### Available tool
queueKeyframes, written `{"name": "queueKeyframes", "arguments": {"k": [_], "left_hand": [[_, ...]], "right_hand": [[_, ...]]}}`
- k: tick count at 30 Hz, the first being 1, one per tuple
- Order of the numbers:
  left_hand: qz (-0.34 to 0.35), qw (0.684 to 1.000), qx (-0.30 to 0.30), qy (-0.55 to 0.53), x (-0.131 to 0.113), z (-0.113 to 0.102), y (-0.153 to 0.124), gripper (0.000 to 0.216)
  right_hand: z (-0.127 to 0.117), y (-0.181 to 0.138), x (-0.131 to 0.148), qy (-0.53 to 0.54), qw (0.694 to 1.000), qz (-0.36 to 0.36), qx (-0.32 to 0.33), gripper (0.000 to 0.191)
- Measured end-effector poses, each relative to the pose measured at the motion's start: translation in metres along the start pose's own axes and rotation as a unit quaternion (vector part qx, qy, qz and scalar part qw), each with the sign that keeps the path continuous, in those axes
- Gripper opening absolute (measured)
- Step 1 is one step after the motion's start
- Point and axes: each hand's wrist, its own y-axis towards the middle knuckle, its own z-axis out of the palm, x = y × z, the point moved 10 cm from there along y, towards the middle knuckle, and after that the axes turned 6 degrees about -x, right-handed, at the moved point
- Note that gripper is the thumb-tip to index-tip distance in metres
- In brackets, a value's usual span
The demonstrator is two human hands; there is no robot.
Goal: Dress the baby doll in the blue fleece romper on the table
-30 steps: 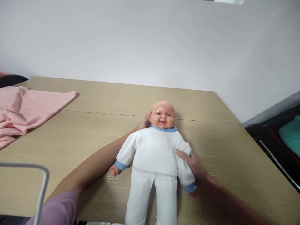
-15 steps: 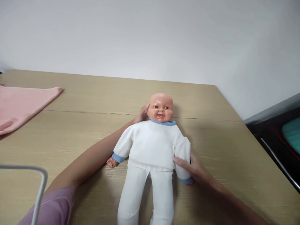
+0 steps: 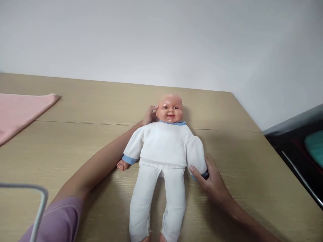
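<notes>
A bald baby doll (image 3: 163,144) lies face up, dressed in a white fleece top with blue collar and cuffs and white trousers. My left hand (image 3: 150,115) is closed against the side of its head, with some fingers hidden behind the head. Round the lower sleeve on the right side, my right hand (image 3: 212,179) is closed, thumb in front; the doll's hand on that side is hidden. The doll's other arm rests across my left forearm, its small hand showing below the blue cuff.
Under the doll is a wooden table (image 3: 108,101) with a seam across it. A pink cloth (image 3: 22,111) lies at the far left. A white bent rod (image 3: 41,201) crosses the lower left. Beyond the table's right edge stands a dark object (image 3: 292,151) with a teal patch.
The doll has shifted slightly up in view, showing more of its lower legs. My right hand has slid down the sleeve to the cuff, covering the doll's hand.
</notes>
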Motion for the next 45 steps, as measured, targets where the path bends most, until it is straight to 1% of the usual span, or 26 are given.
{"name": "queueKeyframes", "arguments": {"k": [2,4,8,11,14,16,19,21,25,28,31,33,36,39,45], "left_hand": [[-0.009,1.000,0.002,0.003,0.001,-0.003,-0.001,0.079],[-0.015,1.000,0.008,0.005,0.001,-0.002,-0.003,0.074],[0.000,1.000,0.023,-0.007,-0.002,0.006,-0.005,0.065],[-0.020,0.999,0.040,-0.020,0.002,0.014,-0.005,0.068],[-0.029,0.999,0.034,-0.018,0.004,0.015,-0.005,0.070],[-0.027,0.999,0.023,-0.013,0.002,0.014,-0.004,0.071],[-0.016,1.000,0.018,-0.015,-0.005,0.015,-0.001,0.070],[-0.002,1.000,0.013,-0.017,-0.010,0.014,0.002,0.067],[0.003,1.000,0.013,-0.016,-0.014,0.013,0.003,0.067],[-0.008,1.000,0.019,-0.018,-0.012,0.014,-0.002,0.071],[0.001,1.000,0.025,-0.005,-0.011,0.014,-0.008,0.074],[0.014,1.000,0.014,0.017,-0.011,0.010,-0.010,0.079],[0.046,0.997,-0.040,0.052,-0.015,-0.005,-0.009,0.088],[0.060,0.993,-0.080,0.065,-0.017,-0.014,-0.009,0.087],[0.043,0.996,-0.072,0.034,-0.016,-0.008,-0.010,0.075]], "right_hand": [[-0.004,0.001,-0.001,-0.041,0.998,-0.023,-0.030,0.055],[-0.006,0.002,-0.005,-0.056,0.997,-0.030,-0.042,0.057],[-0.005,0.002,-0.008,-0.056,0.997,-0.030,-0.042,0.058],[-0.006,0.003,-0.008,-0.052,0.998,-0.022,-0.040,0.057],[-0.006,0.004,-0.008,-0.048,0.998,-0.012,-0.035,0.056],[-0.005,0.004,-0.009,-0.043,0.998,0.005,-0.033,0.059],[-0.004,0.004,-0.018,-0.019,0.998,0.058,-0.029,0.066],[-0.004,0.003,-0.020,-0.001,0.997,0.077,-0.031,0.070],[-0.004,0.003,-0.020,-0.010,0.997,0.065,-0.031,0.070],[-0.005,0.002,-0.023,-0.016,0.998,0.059,-0.032,0.068],[-0.006,0.002,-0.023,-0.025,0.998,0.040,-0.037,0.064],[-0.006,0.002,-0.024,-0.031,0.998,0.033,-0.038,0.063],[-0.007,0.002,-0.024,-0.031,0.998,0.029,-0.042,0.064],[-0.008,0.002,-0.025,-0.031,0.998,0.032,-0.046,0.065],[-0.007,0.003,-0.024,-0.034,0.998,0.022,-0.044,0.061]]}}
